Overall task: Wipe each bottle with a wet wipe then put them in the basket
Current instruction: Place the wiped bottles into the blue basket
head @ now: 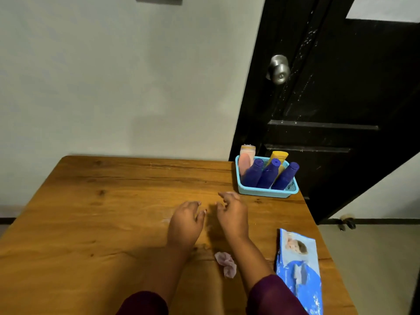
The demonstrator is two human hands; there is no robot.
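Nothing held by left hand point(186, 220) or right hand point(233, 214); fingers point(200, 218) loosely bent. Bottles point(269, 175) leaned in basket point(266, 193), ahead-right, nearer right hand. Crumpled wipe point(226, 263) beside right arm.

No legible words, brands or numbers anywhere: printing on the flat blue plastic wet-wipe pack point(300, 269) too blurred to read, and nothing readable on the dark blue plastic bottles point(269, 175) standing in the light blue plastic basket point(266, 192)
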